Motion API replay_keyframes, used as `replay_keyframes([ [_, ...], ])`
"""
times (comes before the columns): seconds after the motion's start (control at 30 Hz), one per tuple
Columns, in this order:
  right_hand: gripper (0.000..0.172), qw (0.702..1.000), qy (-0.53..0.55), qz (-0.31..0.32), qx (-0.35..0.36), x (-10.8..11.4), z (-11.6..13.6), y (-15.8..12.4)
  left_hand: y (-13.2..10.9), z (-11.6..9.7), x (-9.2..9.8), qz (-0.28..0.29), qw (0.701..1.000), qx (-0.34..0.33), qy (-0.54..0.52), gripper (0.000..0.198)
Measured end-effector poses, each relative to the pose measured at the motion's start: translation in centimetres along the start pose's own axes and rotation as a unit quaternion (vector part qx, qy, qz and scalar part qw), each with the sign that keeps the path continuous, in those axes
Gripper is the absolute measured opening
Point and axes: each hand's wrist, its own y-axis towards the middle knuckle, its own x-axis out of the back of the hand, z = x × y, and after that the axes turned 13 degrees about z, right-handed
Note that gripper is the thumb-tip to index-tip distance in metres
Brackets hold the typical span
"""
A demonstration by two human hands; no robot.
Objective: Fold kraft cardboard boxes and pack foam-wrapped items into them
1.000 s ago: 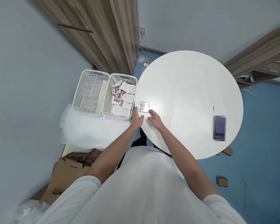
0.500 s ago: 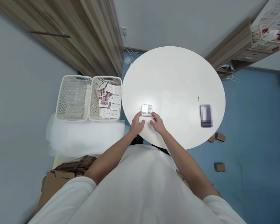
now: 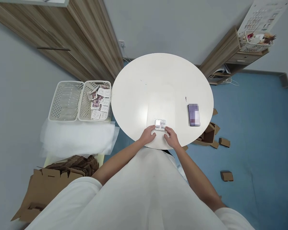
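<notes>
A small clear plastic case (image 3: 160,125) lies on the round white table (image 3: 136,92), close to its front edge. Inside it are a white square at the upper left and several small shiny pieces, too small to name. My left hand (image 3: 148,135) rests at the case's left side, fingertips touching or nearly touching its lower corner. On the opposite side, my right hand (image 3: 172,137) has its fingertips at the lower right corner. Both thumbs stand apart from the fingers, below the case, with bare table between them.
To the left are a white basket (image 3: 53,105) of clear plastic trays and another basket (image 3: 82,110) of printed cards. White sheets (image 3: 76,137) and folded cardboard (image 3: 50,188) lie nearer. A flat purple rectangle (image 3: 194,115), blurred, lies right on the table. Cardboard boxes (image 3: 227,176) sit on the floor.
The view has shifted. Against the table, the case and both hands have moved to the right and nearer the front edge. The hands keep their places on either side of the case.
</notes>
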Motion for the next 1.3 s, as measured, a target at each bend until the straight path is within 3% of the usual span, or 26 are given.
replay_keyframes([
  [0.37,0.051,0.998,-0.040,0.039,0.013,1.1,-1.6,0.7,0.4,-0.6,-2.2,-0.016,0.998,0.046,0.031,0.050],
  [0.73,0.045,0.997,-0.056,0.021,0.040,1.2,-1.6,0.5,0.3,-0.5,-2.8,-0.052,0.996,0.047,0.056,0.050],
  [0.87,0.037,0.981,-0.162,0.060,0.089,1.2,-1.9,-0.6,-0.4,-0.4,-2.4,-0.068,0.995,0.025,0.070,0.048],
  [0.97,0.033,0.941,-0.290,0.123,0.123,1.1,-2.1,-1.2,-1.2,0.0,-2.0,-0.046,0.994,0.006,0.101,0.040],
  [1.07,0.020,0.918,-0.352,0.137,0.122,0.8,-2.0,-1.1,-1.8,0.2,-1.5,-0.013,0.991,-0.014,0.131,0.037],
  [1.17,0.017,0.917,-0.357,0.136,0.115,0.6,-1.6,-0.5,-2.2,-0.1,-1.0,0.016,0.986,-0.018,0.162,0.052],
  [1.3,0.020,0.942,-0.305,0.115,0.080,1.1,-0.9,0.2,-2.5,-0.6,-0.1,0.055,0.977,-0.004,0.204,0.075],
])
